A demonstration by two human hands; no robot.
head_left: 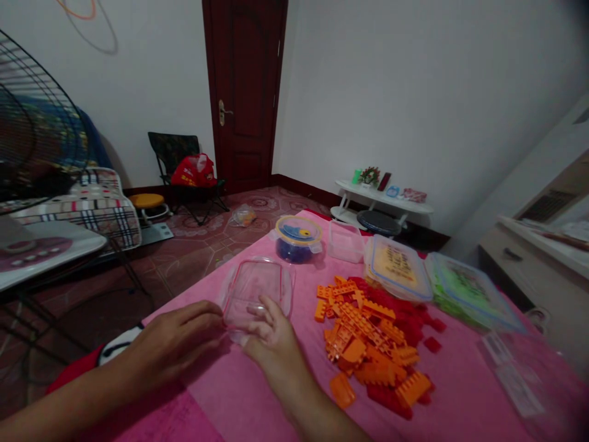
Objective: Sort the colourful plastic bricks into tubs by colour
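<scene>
Both hands hold a clear plastic container with a red-rimmed lid, resting on the pink cloth. My left hand grips its left near corner. My right hand grips its near edge, thumb on top. Just to the right lies a pile of orange bricks on top of red bricks.
Further back stand a round tub of blue pieces, a small clear box, a lidded box of yellow pieces and one of green pieces. A fan stands at left, a folding chair and a door beyond.
</scene>
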